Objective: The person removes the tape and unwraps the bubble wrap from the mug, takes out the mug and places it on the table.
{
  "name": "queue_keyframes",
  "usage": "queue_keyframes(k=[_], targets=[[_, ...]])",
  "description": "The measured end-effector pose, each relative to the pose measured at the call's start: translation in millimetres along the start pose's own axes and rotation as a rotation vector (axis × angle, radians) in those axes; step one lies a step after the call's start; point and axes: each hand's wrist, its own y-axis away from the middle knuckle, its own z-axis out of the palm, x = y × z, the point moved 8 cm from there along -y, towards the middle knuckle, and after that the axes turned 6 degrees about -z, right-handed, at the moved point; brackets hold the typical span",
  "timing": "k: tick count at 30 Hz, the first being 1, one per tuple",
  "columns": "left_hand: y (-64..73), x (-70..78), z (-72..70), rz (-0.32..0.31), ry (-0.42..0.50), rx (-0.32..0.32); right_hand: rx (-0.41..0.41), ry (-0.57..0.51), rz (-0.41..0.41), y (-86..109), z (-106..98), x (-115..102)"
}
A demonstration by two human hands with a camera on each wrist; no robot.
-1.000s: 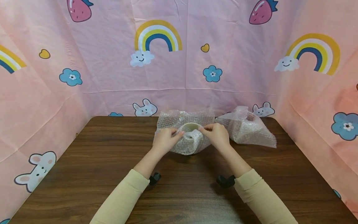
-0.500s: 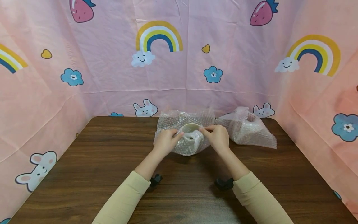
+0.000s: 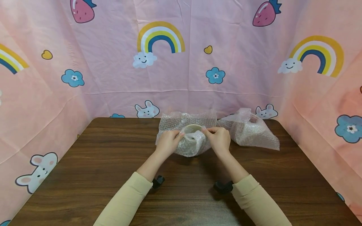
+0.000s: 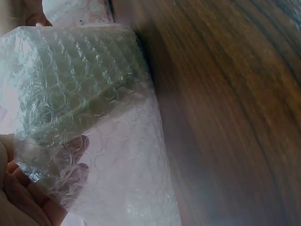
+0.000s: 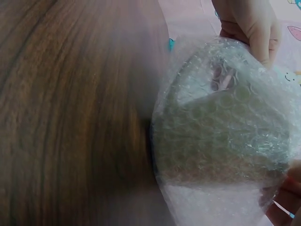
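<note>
A round, pale hollow vessel, bowl- or cup-like, with its rim (image 3: 193, 126) showing, sits in bubble wrap (image 3: 188, 150) near the table's far edge. My left hand (image 3: 167, 142) pinches the wrap at the left of the rim, thumb on top. At the rim's right side, my right hand (image 3: 219, 139) pinches the wrap between thumb and fingers. A folded end of the wrap dips into the opening. In the left wrist view, the vessel's greenish wall (image 4: 80, 80) shows through the bubbles. Left-hand fingers (image 4: 35, 202) are partly behind the plastic.
A second bubble-wrapped bundle (image 3: 251, 133) stands just right of my right hand; its contents are hidden. A loose sheet of wrap (image 3: 186, 118) rises behind the vessel. The brown wooden table (image 3: 113, 157) meets a pink patterned cloth (image 3: 186, 69) at the back.
My right forearm has swung slightly inward, and the right hand has dipped a little. Both hands keep their hold on the wrap; the vessel and the other bundle stay in place.
</note>
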Motion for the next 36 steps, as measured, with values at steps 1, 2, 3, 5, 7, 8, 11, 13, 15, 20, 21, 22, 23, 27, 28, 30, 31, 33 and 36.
queue_keyframes(k=[1, 2, 3, 5, 7, 8, 11, 13, 15, 20, 21, 22, 23, 27, 28, 30, 31, 33, 36], targets=[[-0.4, -0.2, -0.1, -0.001, 0.001, -0.002, 0.008, -0.005, -0.004, 0.4, 0.1, -0.4], [-0.9, -0.9, 0.3, 0.001, -0.001, -0.003, 0.017, -0.007, -0.008, 0.8, 0.0, -0.6], [-1.5, -1.0, 0.3, 0.005, 0.000, -0.003, 0.024, -0.011, -0.010, 1.2, 0.2, -0.9], [-2.3, -1.4, 0.5, 0.010, 0.005, -0.008, 0.036, -0.017, -0.013, 2.1, 0.5, -1.3], [-3.1, -1.7, 0.4, 0.013, 0.004, -0.011, 0.049, -0.021, -0.013, 2.8, 0.6, -1.3], [-3.5, -1.8, 0.3, 0.015, 0.003, -0.011, 0.055, -0.022, -0.013, 3.1, 0.5, -1.4], [-4.3, -2.4, 0.0, 0.013, -0.009, -0.009, 0.071, -0.036, -0.017, 3.7, 0.4, -1.0], [-4.6, -3.4, 0.2, 0.008, -0.011, -0.010, 0.076, -0.046, -0.018, 3.8, 0.3, -0.2], [-4.5, -5.1, 0.6, 0.001, -0.005, -0.012, 0.076, -0.055, -0.015, 3.6, 0.3, 0.9], [-3.0, -7.8, -0.8, -0.011, 0.024, 0.005, 0.058, -0.083, 0.006, 3.9, -0.1, 4.3], [-2.4, -7.9, -1.6, -0.011, 0.025, 0.013, 0.055, -0.093, 0.008, 4.3, -0.3, 4.9], [-2.0, -8.3, -1.9, -0.015, 0.028, 0.016, 0.052, -0.107, 0.011, 4.8, -0.7, 5.5], [-1.6, -8.6, -2.4, -0.020, 0.032, 0.019, 0.052, -0.120, 0.011, 5.3, -1.4, 6.1], [0.5, -8.8, -4.1, -0.032, 0.057, 0.018, 0.056, -0.160, 0.014, 7.1, -4.8, 9.4], [0.9, -8.6, -4.5, -0.034, 0.069, 0.016, 0.056, -0.167, 0.014, 7.3, -5.9, 10.0], [1.7, -8.1, -5.6, -0.033, 0.082, 0.018, 0.054, -0.187, 0.015, 7.9, -7.8, 11.0], [2.2, -8.0, -6.2, -0.034, 0.092, 0.018, 0.053, -0.198, 0.016, 8.2, -8.5, 11.6], [2.8, -8.5, -6.9, -0.040, 0.107, 0.018, 0.049, -0.220, 0.017, 8.7, -9.5, 12.5], [3.6, -9.2, -8.5, -0.043, 0.127, 0.025, 0.043, -0.264, 0.031, 9.2, -10.3, 14.6]])
